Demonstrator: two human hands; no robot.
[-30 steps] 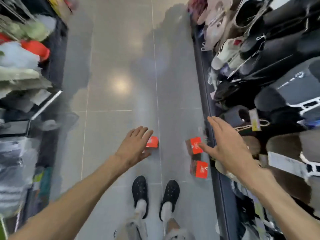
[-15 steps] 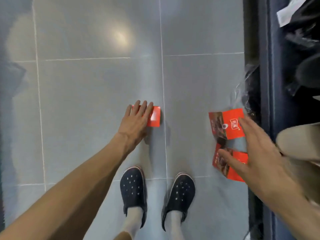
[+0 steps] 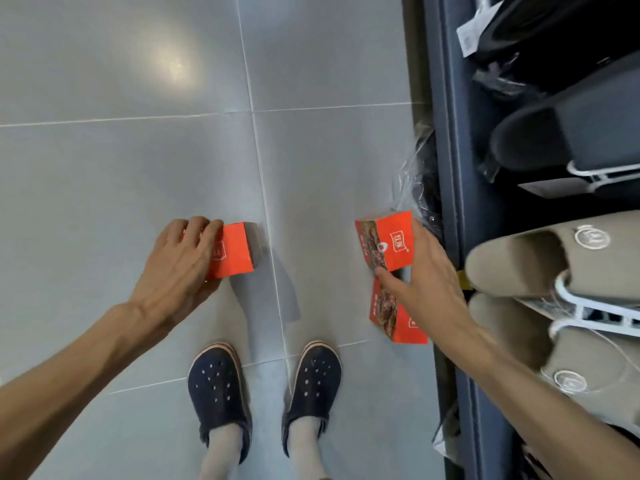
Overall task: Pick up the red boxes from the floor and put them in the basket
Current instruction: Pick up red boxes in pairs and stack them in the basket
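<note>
Three red boxes are in view above the grey tiled floor (image 3: 138, 168). My left hand (image 3: 180, 268) is closed around the left red box (image 3: 233, 251), fingers over its top edge, and the box looks lifted and tilted. On the right, my right hand (image 3: 426, 275) grips a second red box (image 3: 388, 240) with a food picture on its side, thumb under its lower edge. Below that hand a third red box (image 3: 394, 320) lies on the floor, partly covered by my wrist. No basket is visible.
My two feet in dark blue clogs (image 3: 218, 386) stand just below the boxes. A dark shelf unit (image 3: 460, 202) runs along the right, hung with beige slippers (image 3: 540, 261) and black slippers (image 3: 561, 136). A crumpled plastic bag (image 3: 419, 174) lies at its base.
My left hand went from resting flat on the left box to curling around it and tipping it up. My right hand closed on the upper right box. The view moved closer to the floor.
</note>
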